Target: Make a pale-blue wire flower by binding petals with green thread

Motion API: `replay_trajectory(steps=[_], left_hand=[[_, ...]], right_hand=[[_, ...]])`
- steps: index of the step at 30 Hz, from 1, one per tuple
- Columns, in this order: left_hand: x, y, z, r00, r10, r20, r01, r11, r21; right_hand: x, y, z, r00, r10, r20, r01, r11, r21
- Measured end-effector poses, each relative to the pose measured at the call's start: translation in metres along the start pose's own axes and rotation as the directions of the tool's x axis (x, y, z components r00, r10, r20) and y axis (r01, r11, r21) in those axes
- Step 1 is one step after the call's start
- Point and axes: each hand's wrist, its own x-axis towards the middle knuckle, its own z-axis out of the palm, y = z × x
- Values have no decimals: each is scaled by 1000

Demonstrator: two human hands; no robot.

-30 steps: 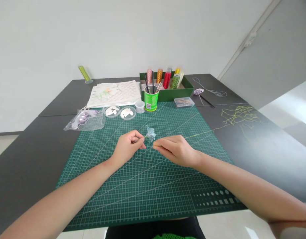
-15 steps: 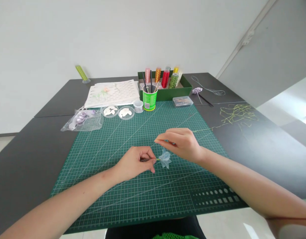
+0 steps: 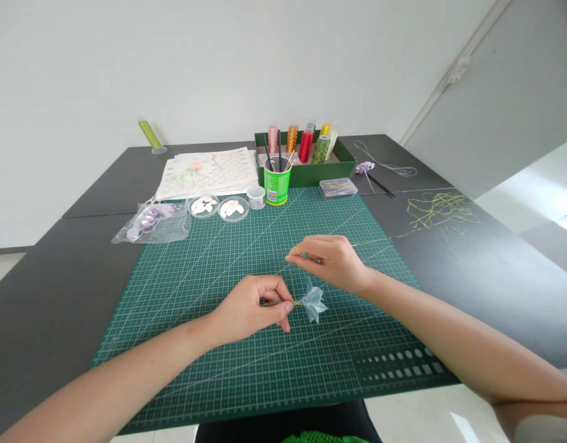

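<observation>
Between the thumb and fingertips of my left hand point(image 3: 260, 307) is the thin stem of a pale blue artificial flower point(image 3: 313, 304), its translucent petals pointing right. Yellow-green wrapping shows on the stem just below the petals. Above and slightly right of it, my right hand point(image 3: 327, 258) is closed in a pinch on a fine yellow-green thread point(image 3: 371, 242). That thread comes out behind the hand and runs right across the green cutting mat point(image 3: 210, 363) to a loose tangle. Its stretch between the two hands is too faint to follow clearly.
Behind the hands stand a green cup of tools point(image 3: 277, 186), a box point(image 3: 306, 175) with thread spools, and a clear case point(image 3: 338, 187). Dishes of white pieces point(image 3: 233, 210), a plastic bag point(image 3: 166, 227) and paper sheets point(image 3: 210, 172) lie left. The thread tangle point(image 3: 440, 209) lies right.
The flower and my left hand have shifted slightly right and down, and the petals have turned a little. My right hand has moved slightly left and up, still pinched.
</observation>
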Motion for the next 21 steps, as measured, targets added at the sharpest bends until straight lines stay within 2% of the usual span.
replay_trajectory(steps=[4,8,15,18,21], left_hand=[[-1,1,0,1000,26,17,-25,999,-49],[-2,2,-1,999,37,-18,-38,998,-57],[-2,5,-4,982,85,-166,-101,991,-87],[-3,6,-9,963,121,-241,-151,982,-110],[-6,8,-14,932,145,-334,-191,975,-111]], right_hand=[[-2,6,3,997,61,57,-64,996,63],[-4,11,7,987,118,110,-130,986,103],[-14,19,17,973,130,190,-156,980,127],[-15,17,21,971,121,207,-148,981,122],[-14,13,23,974,103,202,-114,992,44]])
